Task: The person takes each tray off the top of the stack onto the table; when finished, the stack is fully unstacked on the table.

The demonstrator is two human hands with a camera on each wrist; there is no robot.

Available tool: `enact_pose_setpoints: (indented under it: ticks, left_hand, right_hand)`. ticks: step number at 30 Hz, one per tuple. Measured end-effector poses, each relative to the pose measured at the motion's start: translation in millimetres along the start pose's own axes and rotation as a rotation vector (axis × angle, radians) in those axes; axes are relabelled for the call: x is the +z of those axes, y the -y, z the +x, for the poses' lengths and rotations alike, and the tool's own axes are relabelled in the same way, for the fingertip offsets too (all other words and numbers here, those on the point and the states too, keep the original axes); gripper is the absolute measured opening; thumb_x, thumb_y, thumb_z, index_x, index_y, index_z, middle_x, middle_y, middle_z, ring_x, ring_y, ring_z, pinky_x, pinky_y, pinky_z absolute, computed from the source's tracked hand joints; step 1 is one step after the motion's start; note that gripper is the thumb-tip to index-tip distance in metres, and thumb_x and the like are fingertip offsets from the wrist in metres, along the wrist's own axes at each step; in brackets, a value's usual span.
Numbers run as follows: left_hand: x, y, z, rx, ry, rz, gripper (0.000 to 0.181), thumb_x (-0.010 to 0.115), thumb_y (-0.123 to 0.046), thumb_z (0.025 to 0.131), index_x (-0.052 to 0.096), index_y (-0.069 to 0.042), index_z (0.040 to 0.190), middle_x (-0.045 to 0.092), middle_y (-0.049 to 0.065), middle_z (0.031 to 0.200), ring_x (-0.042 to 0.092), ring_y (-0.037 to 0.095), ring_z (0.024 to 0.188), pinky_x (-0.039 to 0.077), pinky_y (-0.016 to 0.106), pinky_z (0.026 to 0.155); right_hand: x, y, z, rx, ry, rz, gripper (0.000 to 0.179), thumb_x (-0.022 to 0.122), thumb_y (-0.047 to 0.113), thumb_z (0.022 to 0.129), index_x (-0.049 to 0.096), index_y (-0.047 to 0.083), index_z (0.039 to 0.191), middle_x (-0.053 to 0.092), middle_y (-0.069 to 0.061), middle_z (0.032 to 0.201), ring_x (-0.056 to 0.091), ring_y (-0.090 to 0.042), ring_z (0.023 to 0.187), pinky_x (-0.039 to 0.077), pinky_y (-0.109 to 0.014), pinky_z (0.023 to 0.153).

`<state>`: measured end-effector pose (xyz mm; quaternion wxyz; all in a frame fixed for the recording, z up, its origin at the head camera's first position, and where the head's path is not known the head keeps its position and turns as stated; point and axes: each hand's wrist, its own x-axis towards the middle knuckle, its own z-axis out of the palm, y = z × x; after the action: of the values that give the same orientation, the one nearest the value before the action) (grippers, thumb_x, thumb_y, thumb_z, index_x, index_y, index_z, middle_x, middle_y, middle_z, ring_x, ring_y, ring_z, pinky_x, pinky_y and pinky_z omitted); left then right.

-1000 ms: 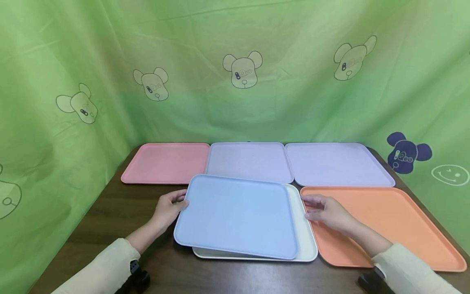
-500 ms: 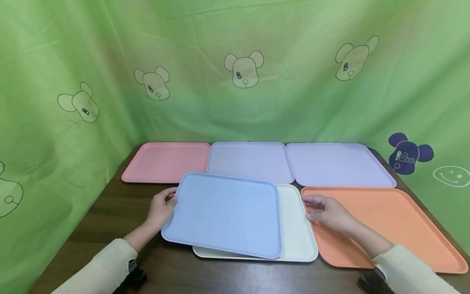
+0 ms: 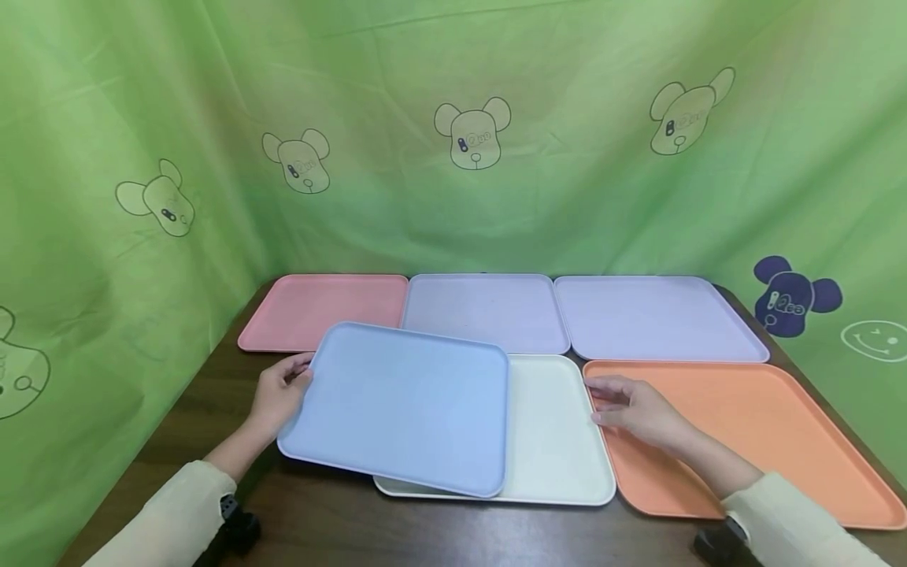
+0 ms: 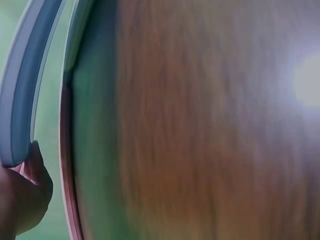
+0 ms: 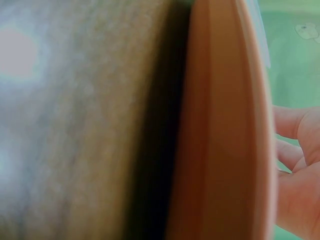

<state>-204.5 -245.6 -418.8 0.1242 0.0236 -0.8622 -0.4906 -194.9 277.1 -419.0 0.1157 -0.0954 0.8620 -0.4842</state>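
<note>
My left hand [image 3: 279, 396] grips the left edge of a light blue rectangular tray [image 3: 407, 409], thumb on top and fingers under the rim. Tilted, with its left side raised, this tray overlaps the left part of a white tray [image 3: 553, 433] on the table. In the left wrist view the blue tray [image 4: 22, 80] appears edge-on in the hand [image 4: 25, 200]. My right hand [image 3: 641, 411] hovers or rests, fingers loosely bent, where the white tray's right edge meets the orange tray [image 3: 751, 441]; nothing is held in it. Contact of its fingertips with the rims is unclear.
Along the back of the dark wooden table [image 3: 319, 512] lie a pink tray [image 3: 329, 311] and two lavender trays, one in the middle [image 3: 485, 311] and one at right [image 3: 659, 315]. A green cloth [image 3: 397, 205] with bear prints hangs behind and at both sides.
My left hand has drawn the blue tray leftward, baring more of the white tray. The right hand has stayed in place.
</note>
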Motion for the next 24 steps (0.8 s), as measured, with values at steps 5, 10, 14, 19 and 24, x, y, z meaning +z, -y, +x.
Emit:
enact_pose_setpoints:
  ticks: [5,10,14,19,24]
  left_hand:
    - [-19.5,11.5,3.2,0.02,-0.019,0.014,0.028,0.056,-0.002,0.096,0.062,0.008,0.122,0.065,0.022,0.104,0.054,0.009,0.087,0.044,0.014,0.07]
    - [-41.7,27.6,5.1,0.023,-0.065,0.044,0.028,0.057,-0.004,0.096,0.063,0.007,0.121,0.065,0.02,0.101,0.053,0.002,0.081,0.044,0.015,0.067]
    - [-60.1,39.1,5.7,0.013,-0.098,0.071,0.029,0.058,-0.007,0.097,0.063,0.007,0.122,0.066,0.014,0.098,0.052,0.0,0.079,0.044,0.014,0.066]
    - [-83.7,48.0,3.7,-0.001,-0.094,0.067,0.035,0.057,-0.014,0.099,0.06,0.009,0.125,0.066,-0.006,0.094,0.052,-0.005,0.08,0.043,0.013,0.067]
    - [-102.4,58.7,0.8,-0.022,-0.083,0.056,0.04,0.057,-0.016,0.099,0.056,0.013,0.126,0.058,-0.027,0.088,0.051,-0.007,0.08,0.042,0.012,0.067]
  right_hand:
    - [-1,0,0.3,-0.016,0.001,0.007,0.061,0.071,0.004,0.087,0.042,-0.015,0.137,0.048,-0.033,0.135,0.051,-0.044,0.12,0.053,-0.03,0.084]
    - [-1,0,-0.4,-0.019,0.003,0.016,0.061,0.071,0.003,0.087,0.042,-0.016,0.136,0.048,-0.033,0.135,0.052,-0.044,0.119,0.053,-0.03,0.083]
    - [-1,1,-0.9,-0.032,0.005,0.009,0.06,0.071,0.003,0.087,0.042,-0.017,0.136,0.048,-0.034,0.134,0.053,-0.044,0.118,0.054,-0.029,0.082]
    - [-1,2,-0.2,-0.045,0.0,-0.014,0.059,0.07,0.004,0.087,0.043,-0.016,0.136,0.05,-0.032,0.134,0.052,-0.044,0.119,0.052,-0.027,0.083]
    - [-1,2,-0.5,-0.045,0.003,-0.006,0.059,0.07,0.003,0.087,0.043,-0.016,0.136,0.049,-0.032,0.134,0.051,-0.044,0.121,0.053,-0.028,0.083]
